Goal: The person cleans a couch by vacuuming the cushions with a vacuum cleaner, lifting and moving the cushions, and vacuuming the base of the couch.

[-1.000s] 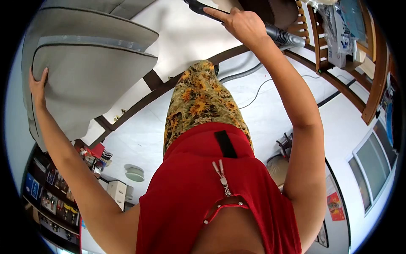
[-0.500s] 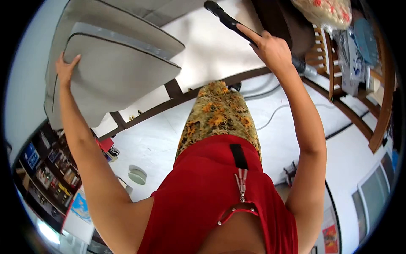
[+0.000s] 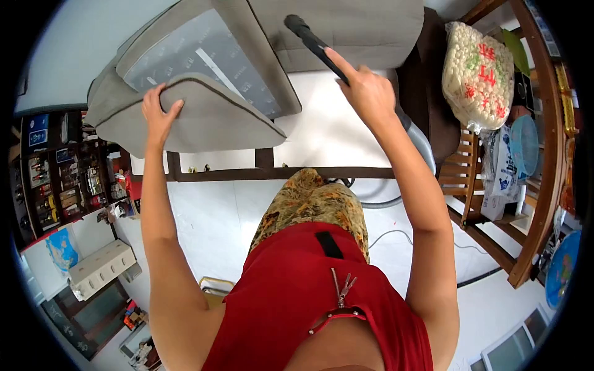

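My left hand (image 3: 159,116) grips the edge of a grey seat cushion (image 3: 213,127), thumb and fingers closed over its piped border, and holds it tilted up. Behind it leans another grey cushion whose pale printed underside (image 3: 185,59) shows. In my right hand (image 3: 368,93) is a black vacuum cleaner wand (image 3: 314,44), with the index finger stretched along it. The wand's tip is in front of a grey backrest (image 3: 352,31), above the white sofa base (image 3: 334,127). A grey hose (image 3: 422,145) runs down behind my right forearm.
A dark brown cushion (image 3: 424,80) and a bulging plastic bag with red print (image 3: 479,77) lie at the right. Below them stand a wooden frame (image 3: 535,210) and a blue basket (image 3: 524,145). A full shelf (image 3: 68,179) is at the left. A cable (image 3: 402,234) crosses the floor.
The view has shifted. The held cushion has tipped lower, baring more of the printed underside behind it. My right hand still holds the wand, its tip now in front of the grey backrest.
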Motion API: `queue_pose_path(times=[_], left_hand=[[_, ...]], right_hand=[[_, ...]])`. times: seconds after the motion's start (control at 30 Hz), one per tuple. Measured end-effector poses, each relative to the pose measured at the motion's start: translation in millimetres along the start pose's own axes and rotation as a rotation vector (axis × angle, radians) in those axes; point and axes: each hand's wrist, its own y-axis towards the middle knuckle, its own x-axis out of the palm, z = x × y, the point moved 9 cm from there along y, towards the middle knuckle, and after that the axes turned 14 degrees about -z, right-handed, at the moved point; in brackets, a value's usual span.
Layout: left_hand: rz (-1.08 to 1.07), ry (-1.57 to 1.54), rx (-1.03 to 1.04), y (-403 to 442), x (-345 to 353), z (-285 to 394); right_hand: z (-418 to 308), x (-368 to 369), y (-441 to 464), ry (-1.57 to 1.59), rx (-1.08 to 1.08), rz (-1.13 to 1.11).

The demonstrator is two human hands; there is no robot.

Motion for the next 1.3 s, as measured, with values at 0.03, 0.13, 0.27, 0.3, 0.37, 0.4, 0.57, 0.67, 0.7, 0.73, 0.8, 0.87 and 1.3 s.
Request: queue_pose_path(times=[0.03, 0.13, 0.27, 0.3, 0.37, 0.4, 0.57, 0.67, 0.7, 0.73, 0.8, 0.87, 1.3], left_hand=[[0.027, -0.034, 0.002, -13, -2, -6], [0.085, -0.038, -0.026, -39, -6, 3], [0.08, -0.046, -0.01, -58, -15, 24], [0.049, -0.072, -0.004, -61, -22, 23], [0.007, -0.095, 0.015, -67, -37, 8], [0.0, -0.091, 0.029, -68, -46, -4], [0.066, -0.062, 0.029, -84, -74, -99], [0.122, 0.054, 0.075, -91, -88, -174], [0.114, 0.102, 0.089, -93, -93, -195], [0.077, 0.03, 0.108, -90, -96, -217], [0.0, -0.121, 0.156, -80, -102, -254], [-0.134, -0.102, 0.108, -73, -106, -294], [0.426, -0.099, -0.693, -178, -101, -536]], right_hand=[[-13, -5, 15, -0.003, -0.019, 0.011], [-44, 5, 69, -0.071, -0.04, 0.084], [-64, 23, 118, -0.139, 0.028, -0.14], [-59, 34, 128, -0.189, 0.057, -0.166], [-30, 60, 138, -0.204, 0.132, -0.147], [-15, 69, 137, -0.211, 0.143, -0.128], [-28, 70, 94, -0.289, 0.16, -0.074], [-67, 61, 66, -0.406, 0.185, 0.024], [-87, 53, 57, -0.389, 0.157, 0.077], [-104, 48, 52, -0.386, 0.169, 0.086], [-138, 35, 49, -0.361, 0.176, 0.127], [-176, 23, 47, -0.321, 0.155, 0.188], [-330, 19, 73, -0.162, 0.074, 0.204]])
